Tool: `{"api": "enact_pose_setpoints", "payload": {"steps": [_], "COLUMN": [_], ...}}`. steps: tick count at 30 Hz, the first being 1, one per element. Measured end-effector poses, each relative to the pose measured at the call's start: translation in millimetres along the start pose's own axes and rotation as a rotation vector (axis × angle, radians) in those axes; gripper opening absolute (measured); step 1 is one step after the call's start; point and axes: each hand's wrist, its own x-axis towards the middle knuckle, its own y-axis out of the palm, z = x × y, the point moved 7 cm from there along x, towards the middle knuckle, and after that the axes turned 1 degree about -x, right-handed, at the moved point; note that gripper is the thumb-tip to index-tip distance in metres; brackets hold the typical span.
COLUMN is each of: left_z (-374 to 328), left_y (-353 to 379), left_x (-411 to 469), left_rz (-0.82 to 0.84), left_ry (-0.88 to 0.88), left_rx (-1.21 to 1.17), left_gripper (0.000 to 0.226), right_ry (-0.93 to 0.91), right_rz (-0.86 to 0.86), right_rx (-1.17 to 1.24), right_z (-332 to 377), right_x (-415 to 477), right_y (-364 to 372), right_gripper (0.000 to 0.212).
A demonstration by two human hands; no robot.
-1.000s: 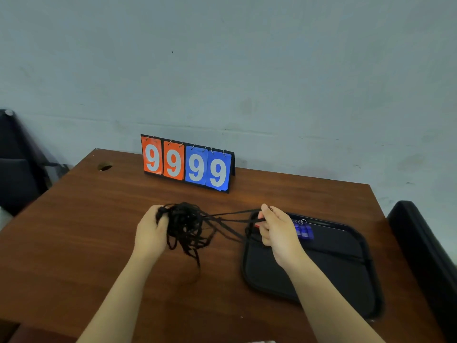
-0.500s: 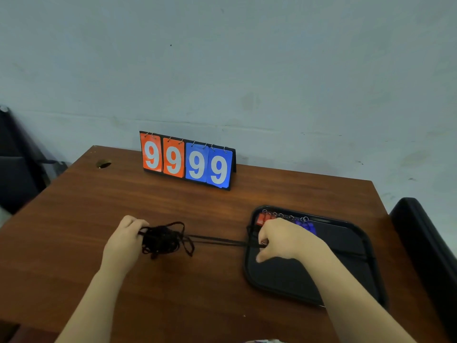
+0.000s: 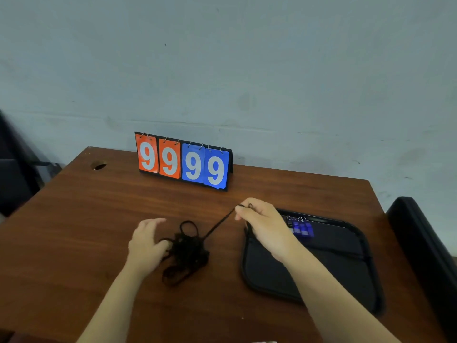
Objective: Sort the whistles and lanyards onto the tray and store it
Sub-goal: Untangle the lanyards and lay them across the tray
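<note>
A tangled heap of black lanyards point(image 3: 186, 251) lies on the wooden table point(image 3: 74, 231) left of a black tray point(image 3: 346, 276). My left hand point(image 3: 147, 243) rests against the heap's left side, its fingers at the cords. My right hand point(image 3: 262, 224) pinches one black lanyard strand, which runs taut down and left into the heap. Blue whistles point(image 3: 303, 229) with small metal rings lie at the tray's far edge, partly hidden by my right hand. A lanyard lies stretched across the tray.
A flip scoreboard point(image 3: 183, 160) showing 9999 stands at the table's back edge by the wall. A cable hole point(image 3: 98, 166) sits at the back left corner. Dark chairs stand to the right point(image 3: 425, 256) and left point(image 3: 12, 169) of the table.
My right hand rose off the tray's left rim, drawing a single strand up from the heap. The heap and my left hand shifted right, toward the tray.
</note>
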Motion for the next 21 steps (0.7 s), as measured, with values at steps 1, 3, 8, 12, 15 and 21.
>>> {"api": "enact_pose_setpoints", "payload": {"steps": [1, 3, 8, 12, 15, 21], "left_z": [-16.5, -44.1, -81.3, -62.5, -49.3, -31.5], "left_y": [3.4, 18.1, 93.4, 100.1, 78.5, 34.2], "left_x": [-6.4, -20.1, -35.3, -27.8, -14.1, 1.9], "left_rz": [-0.014, -0.002, 0.266, 0.219, 0.136, -0.030], "left_ry": [0.131, 0.340, 0.428, 0.203, 0.163, -0.015], "left_rx": [0.041, 0.012, 0.241, 0.184, 0.156, -0.342], "left_gripper": [0.052, 0.053, 0.039, 0.023, 0.021, 0.030], "right_ry": [-0.025, -0.054, -0.106, -0.174, -0.089, 0.194], "right_rz": [0.053, 0.118, 0.173, 0.005, -0.202, -0.493], "right_rx": [-0.039, -0.080, -0.060, -0.012, 0.239, 0.548], "right_z": [6.8, 15.4, 24.5, 27.3, 9.0, -50.9], "right_x": [-0.5, -0.3, -1.4, -4.8, -6.9, -4.3], "right_y": [7.6, 19.2, 27.8, -0.2, -29.4, -59.8], "right_gripper": [0.023, 0.019, 0.016, 0.018, 0.023, 0.040]}}
